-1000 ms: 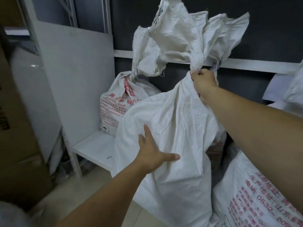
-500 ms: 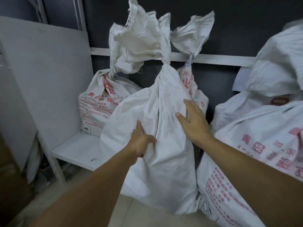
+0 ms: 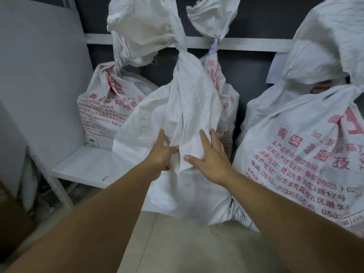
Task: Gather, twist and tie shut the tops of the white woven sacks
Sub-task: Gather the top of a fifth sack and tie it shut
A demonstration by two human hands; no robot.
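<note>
A plain white woven sack stands on the floor in front of me, its neck twisted and cinched below a flared top. My left hand is low on the sack's front, index finger pointing up and thumb pinching a fold of the fabric. My right hand lies beside it with spread fingers pressed flat on the cloth. Three more sacks with red print surround it: one at the back left, one directly behind and a big one at the right. All show bunched necks.
A low white bench holds the back-left sack, with a grey panel leaning behind it on the left. A dark wall with a white rail closes the back. Pale floor tiles lie below my arms.
My right hand let go of the sack's neck and came down onto its front. My left hand shifted right to a fold. The view moved closer and to the right.
</note>
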